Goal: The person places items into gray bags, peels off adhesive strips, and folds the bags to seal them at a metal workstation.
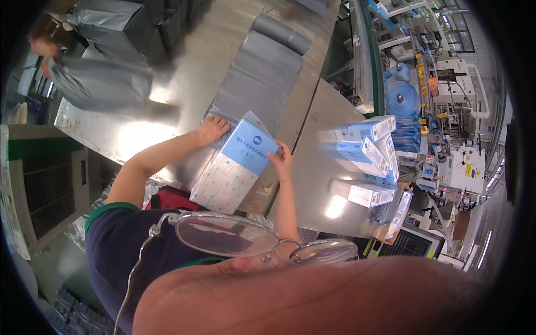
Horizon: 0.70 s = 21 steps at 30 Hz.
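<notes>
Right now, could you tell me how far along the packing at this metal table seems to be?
Done, apparently: filled grey bags sit stacked at the far end. In hand: the left hand and right hand hold a clear packet with a blue label at the mouth of a flat grey bag; it is not inside yet. Left: blue-and-white boxes wait on the table to the right.

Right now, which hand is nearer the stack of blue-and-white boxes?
Right. The right hand grips the flat packet's edge on the side facing the boxes; the left hand is beyond the packet.
</notes>
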### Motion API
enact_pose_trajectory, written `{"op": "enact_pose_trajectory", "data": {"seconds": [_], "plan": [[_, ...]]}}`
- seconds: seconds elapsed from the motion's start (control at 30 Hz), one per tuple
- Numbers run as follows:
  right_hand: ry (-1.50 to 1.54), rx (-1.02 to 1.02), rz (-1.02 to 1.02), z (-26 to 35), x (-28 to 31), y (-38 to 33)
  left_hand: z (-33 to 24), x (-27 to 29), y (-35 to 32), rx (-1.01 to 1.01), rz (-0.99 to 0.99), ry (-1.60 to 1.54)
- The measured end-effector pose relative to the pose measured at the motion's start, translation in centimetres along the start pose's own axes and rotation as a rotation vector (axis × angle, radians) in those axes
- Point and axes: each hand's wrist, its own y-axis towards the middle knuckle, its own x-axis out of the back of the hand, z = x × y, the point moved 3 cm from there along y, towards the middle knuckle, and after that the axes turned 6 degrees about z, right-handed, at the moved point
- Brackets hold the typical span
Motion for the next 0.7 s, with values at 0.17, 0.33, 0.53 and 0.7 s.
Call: {"op": "enact_pose_trajectory", "data": {"seconds": [0.17,0.33,0.53,0.7], "plan": [[-0.073,-0.457,0.327,2.3,-1.2,0.8,2.2,-1.1,2.4,0.158,0.126,-0.265],[-0.627,-0.202,0.309,7.4,-5.4,7.2,3.9,0.5,5.2,0.239,0.068,-0.662],[-0.977,-0.187,0.006,5.5,-4.9,6.2,-0.4,5.5,1.7,0.099,-0.277,-0.289],[-0.663,-0.061,-0.608,-0.9,-5.6,-0.3,-0.6,1.1,-1.9,0.554,-0.497,-0.851]]}}
